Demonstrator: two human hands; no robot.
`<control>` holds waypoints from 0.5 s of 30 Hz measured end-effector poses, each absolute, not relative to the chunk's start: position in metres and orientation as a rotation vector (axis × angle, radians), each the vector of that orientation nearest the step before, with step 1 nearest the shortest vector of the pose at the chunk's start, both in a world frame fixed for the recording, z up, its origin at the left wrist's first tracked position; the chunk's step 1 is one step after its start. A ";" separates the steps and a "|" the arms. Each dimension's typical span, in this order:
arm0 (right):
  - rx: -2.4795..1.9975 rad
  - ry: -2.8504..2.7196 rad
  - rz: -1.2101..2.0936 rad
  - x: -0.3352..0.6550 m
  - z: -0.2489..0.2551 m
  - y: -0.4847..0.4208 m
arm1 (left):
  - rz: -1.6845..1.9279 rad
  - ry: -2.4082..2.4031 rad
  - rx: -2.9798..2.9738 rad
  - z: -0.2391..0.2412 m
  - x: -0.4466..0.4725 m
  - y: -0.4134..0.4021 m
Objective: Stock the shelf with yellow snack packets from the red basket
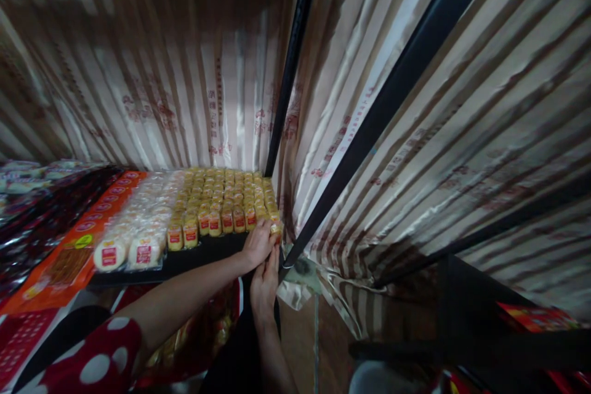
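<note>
Rows of small yellow snack packs with red labels fill the right end of a dark shelf. My left hand reaches to the front right corner of these rows, fingers closed round one yellow pack at the row's end. My right hand comes up from below and meets the left hand at the shelf's edge, fingers curled; what it grips is hidden. My left sleeve is red with white dots.
White round packs lie left of the yellow ones, then orange packets and dark red bags. Black rack posts stand by my hands. Striped printed paper lines the back and right. More packets sit on the lower shelf.
</note>
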State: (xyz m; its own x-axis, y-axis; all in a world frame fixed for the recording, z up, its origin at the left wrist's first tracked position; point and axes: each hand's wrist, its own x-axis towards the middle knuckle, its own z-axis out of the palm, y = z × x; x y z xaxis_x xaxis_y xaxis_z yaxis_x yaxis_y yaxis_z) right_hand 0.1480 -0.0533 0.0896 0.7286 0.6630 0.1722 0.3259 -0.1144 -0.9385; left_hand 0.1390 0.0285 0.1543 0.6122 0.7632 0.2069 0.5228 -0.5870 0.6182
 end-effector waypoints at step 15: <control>-1.732 -0.845 0.209 0.158 0.080 -0.038 | 0.794 0.909 2.367 0.142 0.129 0.030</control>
State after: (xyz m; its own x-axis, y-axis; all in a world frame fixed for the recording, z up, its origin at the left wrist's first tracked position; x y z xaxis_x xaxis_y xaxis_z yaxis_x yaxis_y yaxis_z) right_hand 0.1575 -0.0378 0.0803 0.7257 0.6302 0.2762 0.4291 -0.1008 -0.8976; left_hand 0.1290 0.0299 0.1417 0.6110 0.7139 0.3421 0.4354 -0.6640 0.6080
